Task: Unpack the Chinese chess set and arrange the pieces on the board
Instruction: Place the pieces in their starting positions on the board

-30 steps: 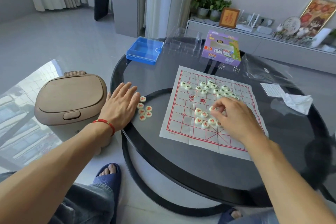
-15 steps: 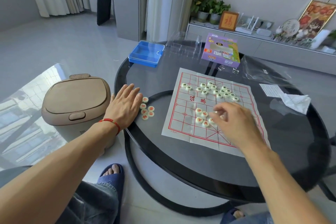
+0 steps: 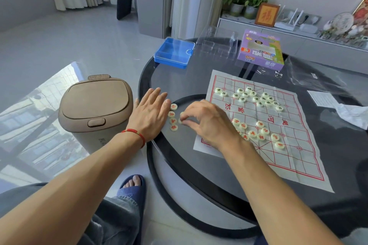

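A white paper board (image 3: pixel 294 151) with red grid lines lies on the round glass table (image 3: pixel 199 177). Several pale round pieces with dark characters (image 3: pixel 256 97) cluster at its far side. Several red-lettered pieces (image 3: pixel 260 131) sit nearer me on the board. A small group of red-lettered pieces (image 3: pixel 172 120) lies on the bare glass left of the board. My left hand (image 3: pixel 151 114) rests flat beside that group, fingers straight. My right hand (image 3: pixel 207 123) has its fingertips curled onto a piece (image 3: pixel 181 115) of that group.
A blue plastic case (image 3: pixel 173 52), a clear plastic tray (image 3: pixel 217 43) and the purple game box (image 3: pixel 260 50) stand at the table's far side. Clear wrapping (image 3: pixel 318 77) and paper slips (image 3: pixel 338 105) lie to the right. A beige lidded bin (image 3: pixel 93 111) stands left of the table.
My right hand has left the board and crossed left to the loose pieces on the glass, where its fingertips now close on one. My left hand stays flat in place.
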Motion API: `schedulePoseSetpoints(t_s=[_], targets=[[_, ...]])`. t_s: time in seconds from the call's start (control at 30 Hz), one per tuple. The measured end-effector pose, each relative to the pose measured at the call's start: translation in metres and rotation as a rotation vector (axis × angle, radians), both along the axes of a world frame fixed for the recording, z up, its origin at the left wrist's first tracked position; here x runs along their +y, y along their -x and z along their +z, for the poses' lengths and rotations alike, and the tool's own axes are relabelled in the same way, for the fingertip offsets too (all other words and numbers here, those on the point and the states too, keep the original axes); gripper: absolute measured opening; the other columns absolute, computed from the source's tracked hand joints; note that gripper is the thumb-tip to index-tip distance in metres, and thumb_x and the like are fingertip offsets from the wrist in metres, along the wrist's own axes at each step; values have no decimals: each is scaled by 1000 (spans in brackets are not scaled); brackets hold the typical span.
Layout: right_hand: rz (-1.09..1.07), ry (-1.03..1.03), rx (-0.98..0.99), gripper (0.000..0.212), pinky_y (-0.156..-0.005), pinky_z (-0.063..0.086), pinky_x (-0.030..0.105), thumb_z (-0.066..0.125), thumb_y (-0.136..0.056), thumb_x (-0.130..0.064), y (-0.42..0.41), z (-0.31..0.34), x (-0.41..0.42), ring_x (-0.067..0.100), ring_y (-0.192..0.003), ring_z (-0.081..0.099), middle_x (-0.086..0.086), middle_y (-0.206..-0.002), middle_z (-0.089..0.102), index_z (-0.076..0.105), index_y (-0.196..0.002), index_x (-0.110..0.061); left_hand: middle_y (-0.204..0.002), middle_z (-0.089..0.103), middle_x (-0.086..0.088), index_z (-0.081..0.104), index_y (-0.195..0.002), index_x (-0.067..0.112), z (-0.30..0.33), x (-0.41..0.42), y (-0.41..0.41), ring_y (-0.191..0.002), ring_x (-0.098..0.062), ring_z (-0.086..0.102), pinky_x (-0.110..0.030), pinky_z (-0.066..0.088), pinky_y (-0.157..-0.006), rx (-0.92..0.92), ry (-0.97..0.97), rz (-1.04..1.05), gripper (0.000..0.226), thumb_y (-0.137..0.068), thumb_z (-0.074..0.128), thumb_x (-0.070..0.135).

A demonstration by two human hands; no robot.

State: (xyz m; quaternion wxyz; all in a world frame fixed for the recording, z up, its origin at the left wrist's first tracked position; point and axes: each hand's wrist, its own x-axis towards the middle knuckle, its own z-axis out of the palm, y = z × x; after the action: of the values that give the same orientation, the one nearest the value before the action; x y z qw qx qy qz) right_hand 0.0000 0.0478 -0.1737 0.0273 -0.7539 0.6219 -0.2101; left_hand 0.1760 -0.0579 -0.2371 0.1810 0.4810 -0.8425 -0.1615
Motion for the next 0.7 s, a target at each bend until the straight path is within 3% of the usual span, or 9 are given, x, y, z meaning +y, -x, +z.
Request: schedulePoseSetpoints(t_s=[0.1, 0.27, 0.5, 0.7], targets=[[-84, 21, 50, 13, -81, 54, 38, 71, -94, -33, 5, -3, -6, 18, -93, 61, -2, -100, 69, 77, -100, -23, -168, 13, 1, 26, -158, 23, 1, 1, 1, -156, -16, 0, -53, 8, -125, -3, -3, 9, 80, -94, 0, 63], [-112, -51, 25, 31, -86, 48, 32, 68, -96, -39, 5, -3, -14, 17, -105, 59, -2, -118, 62, 68, -125, -29, -168, 13, 2, 27, -158, 23, 2, 2, 1, -156, -15, 0, -54, 7, -125, 6, -6, 15, 74, -96, 5, 58], [-111, -59, -44, 19, -80, 45, 29, 68, -96, -29, 7, -5, -10, 21, -93, 62, 4, -104, 64, 73, -110, -16, -168, 11, 4, 25, -159, 24, 0, 1, -1, -156, -14, -1, -53, 3, -125, -1, -18, 9, 59, -107, 15, 50], [-285, -9, -137, 14, -78, 52, 26, 76, -90, -24, 73, 17, 21, 10, -81, 60, -1, -96, 67, 77, -102, -16, -168, 14, 3, 28, -158, 25, -6, -4, -3, -156, -14, 1, -54, 9, -125, 14, 0, 0, 73, -97, 5, 61]])
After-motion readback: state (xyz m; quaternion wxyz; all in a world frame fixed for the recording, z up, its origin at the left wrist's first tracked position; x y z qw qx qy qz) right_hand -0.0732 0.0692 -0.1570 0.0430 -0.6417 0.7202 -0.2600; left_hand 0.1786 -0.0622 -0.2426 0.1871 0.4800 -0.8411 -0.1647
